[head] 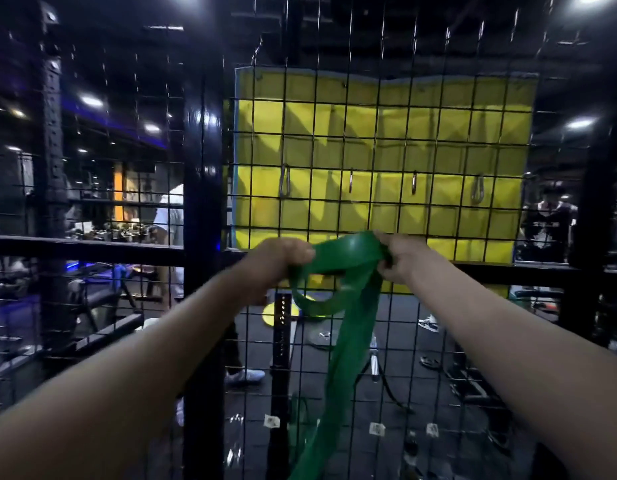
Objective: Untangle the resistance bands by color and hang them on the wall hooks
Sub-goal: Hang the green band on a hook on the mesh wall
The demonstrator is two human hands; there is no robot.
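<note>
Both hands, left hand (279, 259) and right hand (402, 259), grip the green band (348, 306) just below the hooks (350, 180), indicating the hanging step; next, lift its loop onto one hook.

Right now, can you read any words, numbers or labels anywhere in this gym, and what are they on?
None can be read.
Small white tags low on the wire mesh: too small and blurred.
Print on a bystander's black shirt behind the mesh: blurred.
The green band and the yellow sheet show no writing.
</note>
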